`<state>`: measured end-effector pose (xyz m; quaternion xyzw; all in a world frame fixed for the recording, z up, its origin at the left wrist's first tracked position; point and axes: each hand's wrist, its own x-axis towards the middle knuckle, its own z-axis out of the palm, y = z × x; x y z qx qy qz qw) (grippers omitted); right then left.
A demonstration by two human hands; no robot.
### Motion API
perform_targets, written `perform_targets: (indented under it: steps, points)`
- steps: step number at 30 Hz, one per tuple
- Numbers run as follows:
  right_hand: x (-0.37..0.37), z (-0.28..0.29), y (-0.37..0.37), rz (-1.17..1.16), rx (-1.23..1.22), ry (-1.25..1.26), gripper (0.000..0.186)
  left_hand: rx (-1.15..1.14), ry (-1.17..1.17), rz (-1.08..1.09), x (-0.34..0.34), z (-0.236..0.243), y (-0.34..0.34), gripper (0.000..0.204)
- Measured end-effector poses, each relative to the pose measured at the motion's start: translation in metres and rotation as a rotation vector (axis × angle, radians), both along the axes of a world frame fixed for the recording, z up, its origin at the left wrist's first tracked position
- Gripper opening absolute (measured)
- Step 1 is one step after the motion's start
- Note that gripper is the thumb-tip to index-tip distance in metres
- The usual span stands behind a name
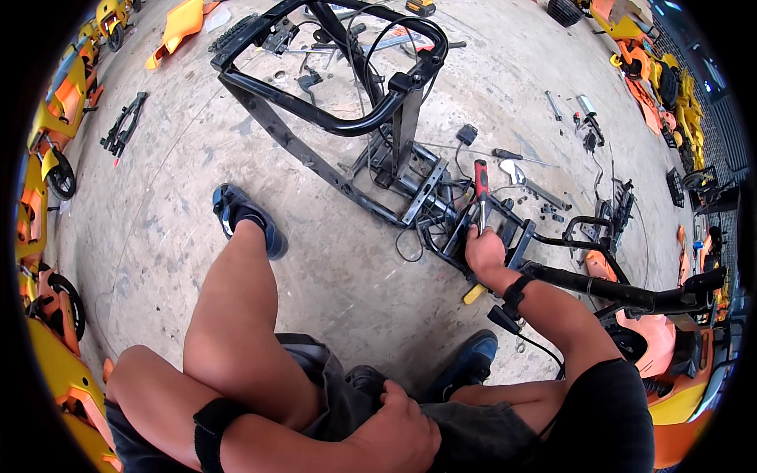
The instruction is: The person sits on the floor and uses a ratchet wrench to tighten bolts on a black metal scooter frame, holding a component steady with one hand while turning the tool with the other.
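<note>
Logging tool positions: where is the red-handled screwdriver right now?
In the head view, right of centre, the red-handled screwdriver stands upright above the right hand, over the black frame lying on the concrete floor.

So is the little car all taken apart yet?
Mostly. The black frame lies bare on the floor, orange body panels are off, and screws and tools lie scattered. Right now the right hand is on the frame's base beside a red-handled screwdriver; the left hand rests on the lap. Wires are still attached.
</note>
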<state>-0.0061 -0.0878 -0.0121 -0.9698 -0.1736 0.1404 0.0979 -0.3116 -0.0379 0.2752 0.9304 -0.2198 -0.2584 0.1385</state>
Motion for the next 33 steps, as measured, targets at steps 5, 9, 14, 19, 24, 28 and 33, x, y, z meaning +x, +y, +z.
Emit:
perform_targets:
  steps: [5, 9, 14, 19, 24, 28, 33]
  points:
    - [-0.001, -0.003, -0.009, 0.347, 0.043, -0.017, 0.04, 0.062, -0.015, 0.02, 0.0, 0.01, 0.001, 0.033]
    - [-0.006, 0.0, -0.015, 0.694, 0.068, -0.05, 0.036, 0.047, 0.016, 0.02, 0.003, 0.012, 0.004, 0.032]
    - [0.01, 0.013, -0.014, 0.818, 0.056, 0.102, 0.033, 0.066, -0.046, 0.039, 0.0, 0.01, 0.004, 0.031]
    - [0.026, 0.004, -0.007, 1.352, 0.041, 0.109, 0.032, 0.061, -0.033, 0.074, -0.001, 0.007, 0.003, 0.03]
    - [0.018, 0.01, -0.007, 1.276, 0.05, 0.058, 0.034, 0.032, -0.002, 0.09, -0.001, 0.008, 0.005, 0.03]
    - [0.003, 0.01, -0.021, 0.798, 0.126, -0.008, 0.04, 0.017, 0.009, 0.08, -0.001, 0.009, 0.005, 0.03]
    - [-0.006, -0.007, -0.008, -0.008, 0.104, 0.037, 0.047, 0.029, -0.027, 0.062, -0.001, 0.011, 0.004, 0.031]
